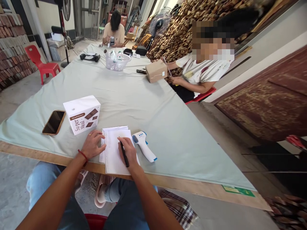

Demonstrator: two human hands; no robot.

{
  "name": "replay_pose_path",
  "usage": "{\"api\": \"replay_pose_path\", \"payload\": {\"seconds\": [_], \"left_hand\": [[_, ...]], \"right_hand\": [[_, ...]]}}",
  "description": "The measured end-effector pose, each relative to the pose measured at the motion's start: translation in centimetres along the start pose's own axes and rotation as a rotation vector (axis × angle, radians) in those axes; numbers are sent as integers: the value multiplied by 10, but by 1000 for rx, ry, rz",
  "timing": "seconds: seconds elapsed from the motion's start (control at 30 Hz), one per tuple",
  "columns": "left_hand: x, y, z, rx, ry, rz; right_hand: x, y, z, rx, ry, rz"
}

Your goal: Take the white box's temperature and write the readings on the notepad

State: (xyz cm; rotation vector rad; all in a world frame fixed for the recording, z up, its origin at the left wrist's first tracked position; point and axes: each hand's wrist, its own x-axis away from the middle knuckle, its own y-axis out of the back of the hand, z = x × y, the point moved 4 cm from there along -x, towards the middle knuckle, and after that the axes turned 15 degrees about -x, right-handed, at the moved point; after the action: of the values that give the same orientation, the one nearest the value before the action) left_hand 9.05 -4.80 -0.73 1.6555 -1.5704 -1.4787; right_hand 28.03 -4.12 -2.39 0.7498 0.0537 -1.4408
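A black pen [124, 154] is gripped in my right hand [129, 150], its tip end over the white paper sheets [117, 163]. Rows of small handwriting run down the left part of the top sheet. My left hand [93, 145] rests with fingers spread at the left edge of the paper, holding nothing. Just right of the sheets lies a white and blue infrared thermometer [145, 146]. Behind my left hand stands a white Su-per Meal box [82, 115], and left of it a smartphone [54, 122] lies face up.
Across the cloth-covered table [177, 143] sit a clear plastic basket [116, 62] with bottles, a cardboard box [156, 71] and a black wheeled object [89, 57]. One person [203, 70] sits at the right, another [114, 32] at the far end. A red chair [43, 64] stands left.
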Motion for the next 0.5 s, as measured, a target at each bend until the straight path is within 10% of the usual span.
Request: {"api": "replay_pose_path", "payload": {"seconds": [0.27,0.5], "left_hand": [[27,12,41,251,442,-390],[42,50,96,44,733,-776]], "right_hand": [[-22,19,-8,536,215,210],[-2,73,-35,739,-347,-34]]}}
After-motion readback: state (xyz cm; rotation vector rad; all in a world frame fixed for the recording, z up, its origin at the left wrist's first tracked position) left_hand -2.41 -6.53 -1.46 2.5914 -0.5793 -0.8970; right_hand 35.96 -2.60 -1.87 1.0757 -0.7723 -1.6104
